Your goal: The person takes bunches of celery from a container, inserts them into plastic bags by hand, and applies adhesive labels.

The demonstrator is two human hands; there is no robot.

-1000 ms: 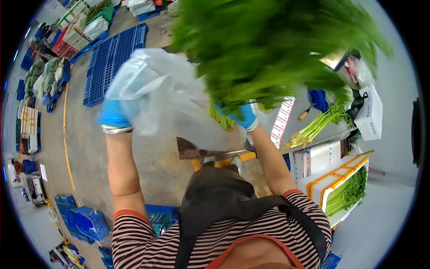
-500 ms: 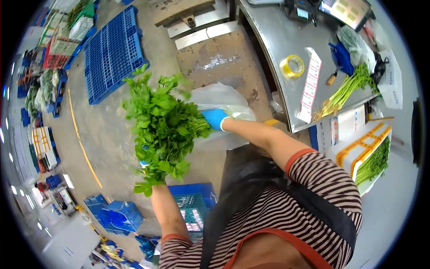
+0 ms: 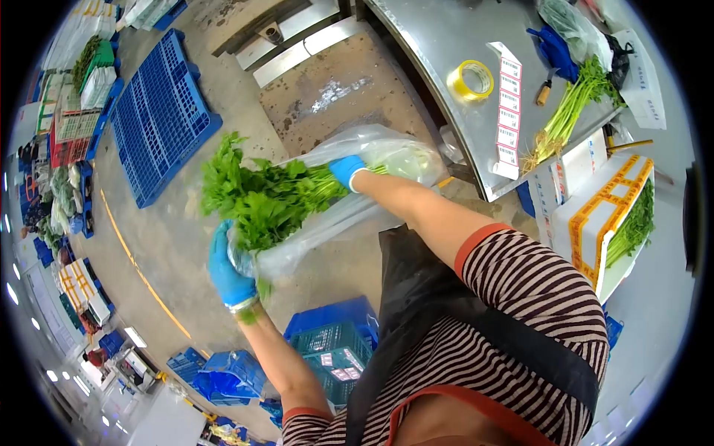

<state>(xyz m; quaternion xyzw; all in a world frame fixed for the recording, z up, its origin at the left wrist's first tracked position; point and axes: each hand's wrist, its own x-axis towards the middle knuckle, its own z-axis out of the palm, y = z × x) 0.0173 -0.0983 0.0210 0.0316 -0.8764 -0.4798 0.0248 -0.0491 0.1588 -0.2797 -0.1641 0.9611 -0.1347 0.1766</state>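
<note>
One leafy green bunch [image 3: 271,199] lies crosswise in front of me, over the floor, with a clear plastic bag [image 3: 327,232] spread along both sides of it. My right hand [image 3: 346,172] is closed around the stems, and they point toward the bag's far right end. My left hand [image 3: 229,269] is curled at the leafy end, fingers pinching what looks like the bag's edge; the plastic makes the exact grip hard to read.

I judge the bagging about halfway along: the stems seem to be within the plastic, though I cannot tell how fully it wraps them. Many leaves are outside, and the bag is not closed.

On the metal table [image 3: 424,33], the yellow tape roll [image 3: 486,83] and the label strip [image 3: 509,111] lie apart from my hands. A second bunch [image 3: 569,110] lies there unbagged, and the foam box [image 3: 591,212] beside the table holds more loose greens [image 3: 632,217].
</note>
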